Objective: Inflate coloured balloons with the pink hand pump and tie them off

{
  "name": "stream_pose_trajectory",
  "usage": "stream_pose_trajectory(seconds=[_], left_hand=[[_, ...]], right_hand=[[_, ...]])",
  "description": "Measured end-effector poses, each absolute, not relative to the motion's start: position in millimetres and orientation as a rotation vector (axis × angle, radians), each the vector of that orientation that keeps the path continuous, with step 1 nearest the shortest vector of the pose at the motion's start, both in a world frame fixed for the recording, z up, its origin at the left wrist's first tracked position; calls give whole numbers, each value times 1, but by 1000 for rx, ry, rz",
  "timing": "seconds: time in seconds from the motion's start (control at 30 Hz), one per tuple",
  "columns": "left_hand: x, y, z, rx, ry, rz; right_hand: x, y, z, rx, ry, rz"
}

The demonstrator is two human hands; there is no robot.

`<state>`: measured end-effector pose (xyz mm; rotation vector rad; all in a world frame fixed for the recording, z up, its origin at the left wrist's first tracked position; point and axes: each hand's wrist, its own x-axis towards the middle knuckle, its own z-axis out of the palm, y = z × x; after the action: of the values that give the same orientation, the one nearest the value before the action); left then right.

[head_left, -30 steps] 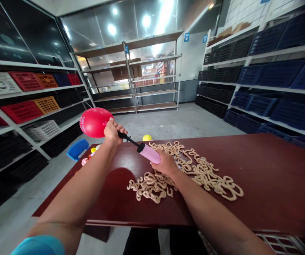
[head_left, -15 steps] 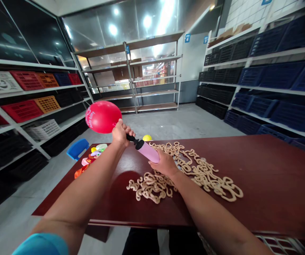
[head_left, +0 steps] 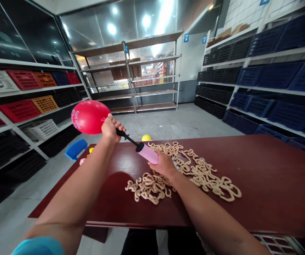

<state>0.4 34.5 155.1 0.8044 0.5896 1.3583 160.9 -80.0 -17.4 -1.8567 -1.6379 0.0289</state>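
Observation:
A pink hand pump (head_left: 148,153) with a black rod and end piece is held between my two hands. My left hand (head_left: 111,129) is closed around its black end, with the neck of an inflated red balloon (head_left: 90,117) at the same hand. Around the pink barrel my right hand (head_left: 163,163) is wrapped. Some of the black rod shows between the hands. Beige curly, rope-like pieces (head_left: 151,187) lie in a loose heap under and beside my right hand on the dark red table (head_left: 269,177).
Behind the table's far edge are a yellow round thing (head_left: 146,137) and, at the left, a blue chair (head_left: 76,149). Small colourful items (head_left: 91,150) are mostly hidden by my left forearm. Shelves with crates (head_left: 44,103) stand on both sides.
My left hand has moved left and slightly up with the red balloon and the black end piece, so more rod shows. My right hand has stayed almost in place on the barrel.

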Motion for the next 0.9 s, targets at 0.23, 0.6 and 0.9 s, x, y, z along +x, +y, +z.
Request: stream_pose_trajectory(seconds=[0.23,0.6,0.9], left_hand=[[32,20,125,873,612,1257],[0,28,174,834,581,1323],[-9,32,182,838,564,1376]], right_hand=[[161,-79,-19,-1866,-1612,18],[159,-82,-9,-1817,-1609,3],[160,-81,-16,-1813,-1639,12]])
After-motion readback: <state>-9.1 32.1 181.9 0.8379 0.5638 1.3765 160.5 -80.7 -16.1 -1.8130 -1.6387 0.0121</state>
